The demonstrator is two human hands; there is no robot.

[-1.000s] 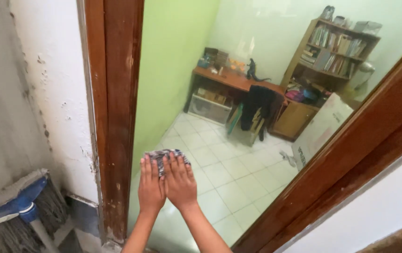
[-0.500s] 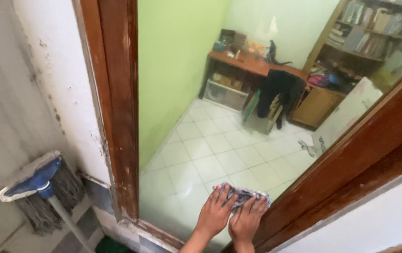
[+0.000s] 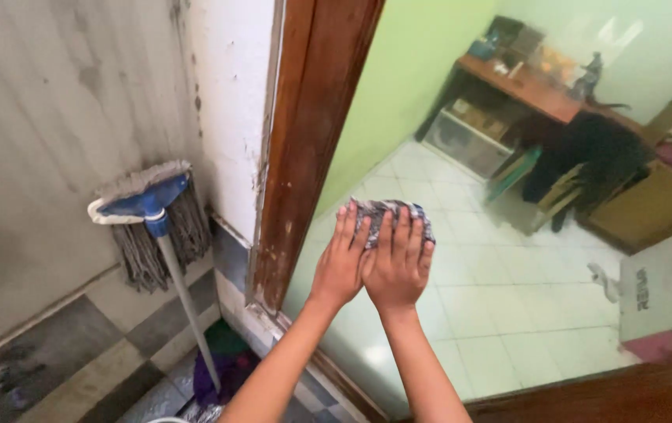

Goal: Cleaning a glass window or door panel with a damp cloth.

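Note:
Both my hands lie flat, side by side, pressing a crumpled grey patterned cloth against a glass pane. My left hand covers the cloth's left part, close to the upright brown wooden frame. My right hand lies over the cloth's middle and right part, with its fingers pointing up. Only the cloth's top edge shows above my fingertips. Through the glass I see a room with a white tiled floor.
A blue-headed string mop leans against the stained wall on the left, its pale handle running down to the floor. Purple and green fabric lies at the frame's foot. The frame's dark lower rail crosses the bottom right.
My hands and the cloth have moved from the pane's lower right corner up and left, towards the upright frame. The view has swung left, showing more of the wall and mop.

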